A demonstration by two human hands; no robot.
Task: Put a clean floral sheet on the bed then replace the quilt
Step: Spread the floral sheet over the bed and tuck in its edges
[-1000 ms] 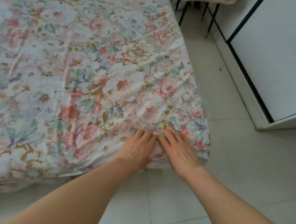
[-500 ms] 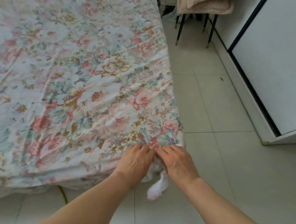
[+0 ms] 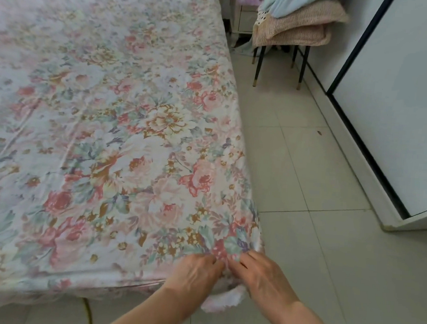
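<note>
Both hands' fingers (image 3: 216,262) pinching floral sheet (image 3: 132,156) corner at bed's near-right edge.

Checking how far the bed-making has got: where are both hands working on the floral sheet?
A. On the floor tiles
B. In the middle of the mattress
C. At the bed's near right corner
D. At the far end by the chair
C: the left hand and right hand meet at the near right corner of the floral sheet, gathering its cloth.

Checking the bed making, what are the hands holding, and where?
Both the left hand and right hand pinch the floral sheet at its near corner.
</note>
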